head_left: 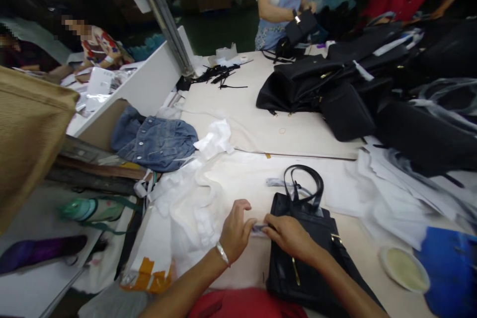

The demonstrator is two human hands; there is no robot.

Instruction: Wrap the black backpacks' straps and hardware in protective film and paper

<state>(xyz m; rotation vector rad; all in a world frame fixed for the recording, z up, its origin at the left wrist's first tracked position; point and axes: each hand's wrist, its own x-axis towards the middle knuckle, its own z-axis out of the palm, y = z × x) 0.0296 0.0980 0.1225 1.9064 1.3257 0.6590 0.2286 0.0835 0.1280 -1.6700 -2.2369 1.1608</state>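
A small, partly see-through plastic packet (258, 229) spans the gap between my two hands, over the pale table; what is in it is too small to make out. My right hand (288, 236) pinches its right end between thumb and fingers, above the left side of a black leather handbag (303, 263). At the packet's left end is the thumb of my left hand (235, 231), with the index finger bent above it and a silver bracelet at the wrist. The handbag lies on the table, its two looped handles (303, 186) pointing away from me. My right forearm crosses over it.
Black bags (309, 82) pile up at the back right, above loose white sheets (391, 194). A round dish (404, 268) and a blue item (447, 268) stand at right. White wrapping (197, 203) and a denim garment (160, 141) lie left. Co-workers are beyond the table.
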